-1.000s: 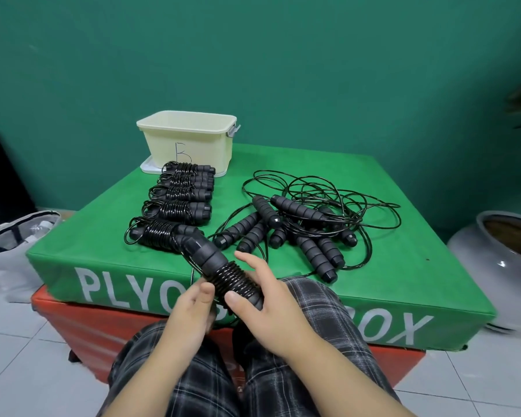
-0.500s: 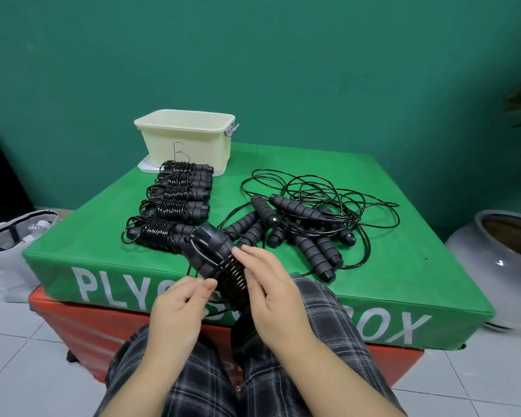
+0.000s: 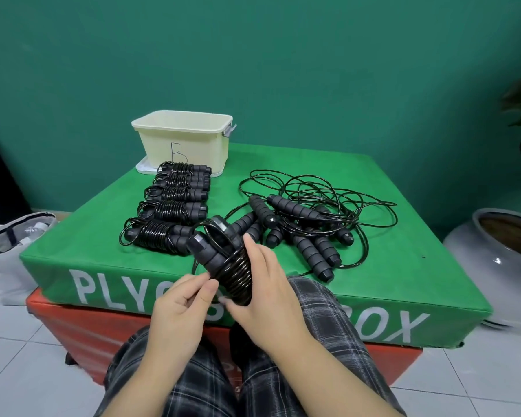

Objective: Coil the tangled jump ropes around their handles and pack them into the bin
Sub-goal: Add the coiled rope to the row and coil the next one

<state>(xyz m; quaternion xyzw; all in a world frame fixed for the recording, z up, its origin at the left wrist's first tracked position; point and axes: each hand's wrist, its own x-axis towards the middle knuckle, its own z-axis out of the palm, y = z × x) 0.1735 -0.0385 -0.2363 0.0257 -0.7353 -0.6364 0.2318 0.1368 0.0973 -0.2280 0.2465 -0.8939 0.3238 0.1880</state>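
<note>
Two handles point(image 3: 215, 254) are clasped together by the right hand point(image 3: 262, 293) so the cord, pinched by left hand point(image 3: 178, 308) fingers, stays wound

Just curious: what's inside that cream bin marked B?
Its inside cannot be seen: from this angle the cream bin shows only its rim and front wall. The coiled ropes lie in front of it on the green box.

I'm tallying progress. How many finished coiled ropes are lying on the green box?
5, in one row down the box's left side: by the bin, then, and nearest. A sixth is in the hands, not yet laid down. The far ones overlap, so one could be hidden.
</note>
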